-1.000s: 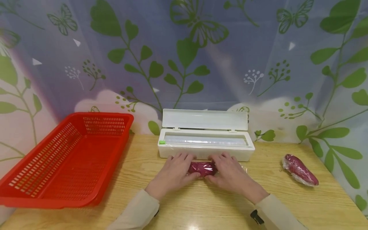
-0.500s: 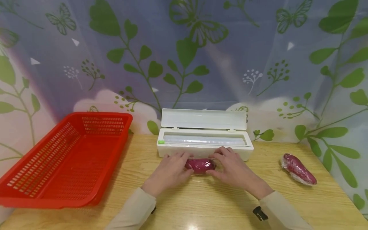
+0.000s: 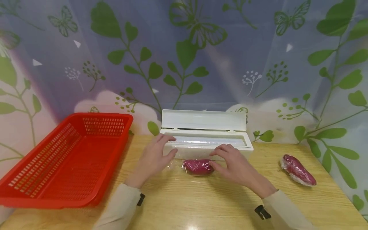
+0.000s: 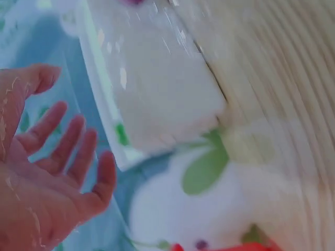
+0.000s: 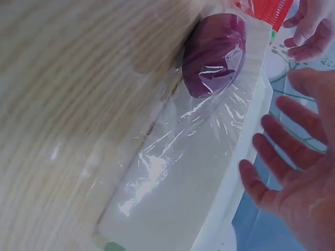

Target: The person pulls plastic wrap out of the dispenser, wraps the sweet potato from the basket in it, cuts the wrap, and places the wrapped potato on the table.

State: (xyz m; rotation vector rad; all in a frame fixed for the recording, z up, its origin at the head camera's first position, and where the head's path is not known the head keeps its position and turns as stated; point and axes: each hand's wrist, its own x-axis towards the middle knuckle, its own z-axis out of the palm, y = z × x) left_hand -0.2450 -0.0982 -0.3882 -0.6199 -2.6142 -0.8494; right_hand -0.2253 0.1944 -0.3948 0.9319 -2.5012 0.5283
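Observation:
A purple-skinned sweet potato (image 3: 198, 167) lies on clear cling film in front of a white cling film dispenser (image 3: 184, 154), whose lid stands up with a clear roll (image 3: 210, 141) inside. My left hand (image 3: 152, 156) is off the sweet potato, fingers spread by the dispenser's left end; the left wrist view shows the palm (image 4: 63, 172) with nothing in it. My right hand (image 3: 234, 166) bends loosely at the sweet potato's right end, thumb close to it. In the right wrist view, wrinkled film (image 5: 172, 146) stretches from the sweet potato (image 5: 214, 57) across the dispenser's front.
A large red plastic basket (image 3: 74, 203) stands at the left. On the right lies another sweet potato (image 3: 297, 171), wrapped in film. Behind the wooden table (image 3: 201, 204) hangs a leaf-and-butterfly curtain (image 3: 184, 80).
Both hands were around the sweet potato earlier. My left hand has let go and moved left and up towards the dispenser's end; my right hand has loosened and stayed near.

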